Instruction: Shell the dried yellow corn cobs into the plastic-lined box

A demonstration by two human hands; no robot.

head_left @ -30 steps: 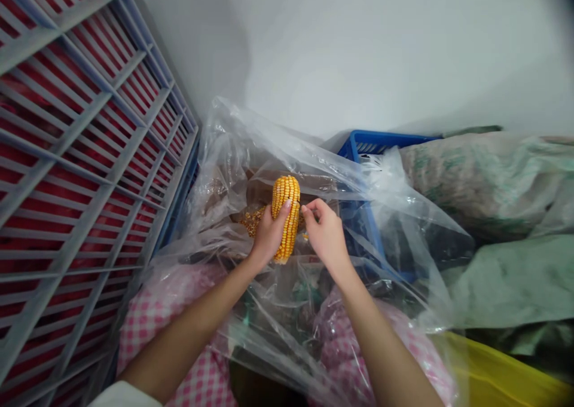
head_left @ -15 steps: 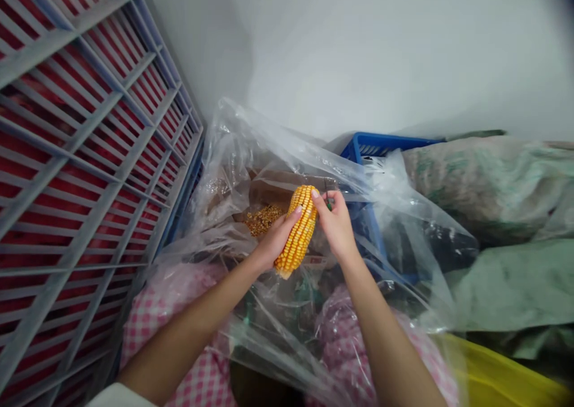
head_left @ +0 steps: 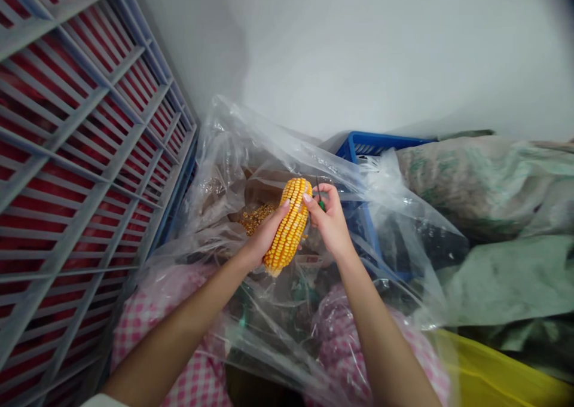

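Observation:
An ear of corn (head_left: 287,228) with yellow kernels is tilted over the middle of the clear plastic bag (head_left: 269,311), its pale stub end pointing down. My left hand (head_left: 264,236) is wrapped round its left side, thumb on the kernels. At the upper right of the cob, my right hand (head_left: 329,219) has its thumb against the kernels. Its curled fingers hold a small screwdriver-like tool (head_left: 321,205) with a green handle and a thin dark shaft pointing up. Loose corn kernels (head_left: 255,217) lie in the bag, beyond my left hand.
A grey slatted crate (head_left: 103,156) with red behind its slats rises on the left. To the right are a blue crate (head_left: 372,139), a stuffed woven sack (head_left: 470,180) and a yellow thing (head_left: 502,371). A white wall (head_left: 359,54) stands behind. Pink checked cloth (head_left: 174,359) covers my legs.
The view has shifted slightly, so most things sit a little further left. My right thumb has slid slightly along the cob's upper edge, and the green-handled tool shows more clearly. Both hands keep their hold.

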